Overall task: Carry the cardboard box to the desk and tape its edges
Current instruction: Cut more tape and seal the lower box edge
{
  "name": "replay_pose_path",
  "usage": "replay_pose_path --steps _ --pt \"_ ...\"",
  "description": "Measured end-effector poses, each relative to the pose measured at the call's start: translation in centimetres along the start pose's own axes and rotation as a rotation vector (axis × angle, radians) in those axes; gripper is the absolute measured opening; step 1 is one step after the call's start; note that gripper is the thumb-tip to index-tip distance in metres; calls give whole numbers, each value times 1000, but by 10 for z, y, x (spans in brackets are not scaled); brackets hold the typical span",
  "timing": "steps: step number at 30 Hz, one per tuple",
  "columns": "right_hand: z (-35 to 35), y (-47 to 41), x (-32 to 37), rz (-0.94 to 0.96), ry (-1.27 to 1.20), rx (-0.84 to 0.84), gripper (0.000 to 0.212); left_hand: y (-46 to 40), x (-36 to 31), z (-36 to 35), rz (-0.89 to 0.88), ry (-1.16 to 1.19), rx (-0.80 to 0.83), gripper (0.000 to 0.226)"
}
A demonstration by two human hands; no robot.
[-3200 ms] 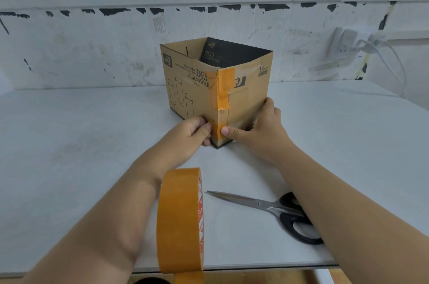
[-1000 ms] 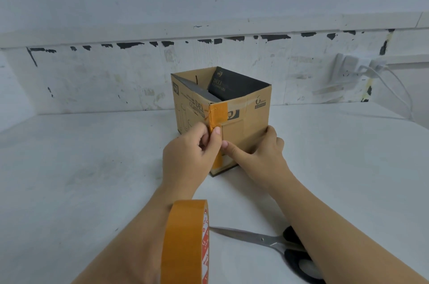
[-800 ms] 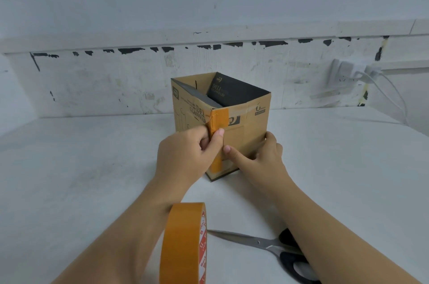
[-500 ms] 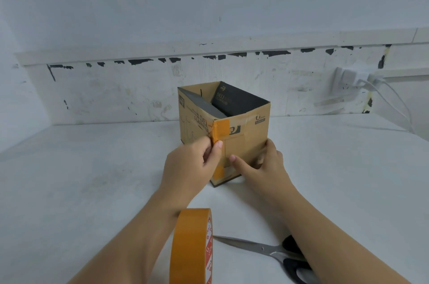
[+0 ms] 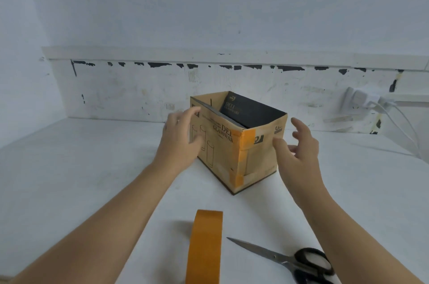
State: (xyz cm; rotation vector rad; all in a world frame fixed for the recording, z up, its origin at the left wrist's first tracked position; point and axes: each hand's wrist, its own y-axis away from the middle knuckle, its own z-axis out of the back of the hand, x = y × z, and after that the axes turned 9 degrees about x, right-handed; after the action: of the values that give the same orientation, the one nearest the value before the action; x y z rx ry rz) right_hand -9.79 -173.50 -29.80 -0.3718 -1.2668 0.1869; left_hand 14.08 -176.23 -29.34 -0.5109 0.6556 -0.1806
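Note:
An open-topped cardboard box (image 5: 220, 144) stands on the white desk (image 5: 81, 179), one corner turned toward me. A strip of orange tape (image 5: 242, 156) runs down that near corner. My left hand (image 5: 180, 140) hovers by the box's left face with fingers spread, holding nothing. My right hand (image 5: 299, 151) hovers just off the right face, fingers loosely spread and empty. An orange tape roll (image 5: 205, 246) stands on edge near the desk's front. Black-handled scissors (image 5: 290, 259) lie to its right.
A scuffed white wall rises behind the desk. At the back right a white plug and cable (image 5: 380, 107) hang from a wall socket. A dark flap or insert (image 5: 253, 111) leans inside the box.
Both hands have lifted off the taped corner and moved apart to either side of the box. The box now looks turned slightly, and the view has tilted upward.

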Motion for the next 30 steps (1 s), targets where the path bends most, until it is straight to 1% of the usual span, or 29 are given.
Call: replay_pose_path --steps 2,4,6,8,10,16,21,23,26,30 --pt "0 5 14 153 92 22 48 -11 0 6 -61 -135 22 66" --pt "-2 9 25 290 240 80 44 -20 -2 10 -148 -259 110 71" --pt "-6 11 32 366 385 140 42 -26 -6 11 -207 -324 182 67" --pt "-8 11 33 388 514 184 43 -28 -10 13 -241 -348 205 56" --pt "-7 11 32 388 599 209 42 -28 -11 17 -259 -349 213 50" --pt "10 2 26 416 613 186 30 -24 -16 37 -367 -439 218 41" --pt "20 -3 27 356 565 209 24 -17 -27 43 -356 -407 280 42" --pt "21 -3 28 339 544 235 25 -11 -31 42 -344 -407 286 45" --pt "19 1 26 356 511 266 29 -1 -37 36 -329 -421 205 45" --pt "10 5 17 346 529 250 45 9 -42 29 -319 -438 101 43"
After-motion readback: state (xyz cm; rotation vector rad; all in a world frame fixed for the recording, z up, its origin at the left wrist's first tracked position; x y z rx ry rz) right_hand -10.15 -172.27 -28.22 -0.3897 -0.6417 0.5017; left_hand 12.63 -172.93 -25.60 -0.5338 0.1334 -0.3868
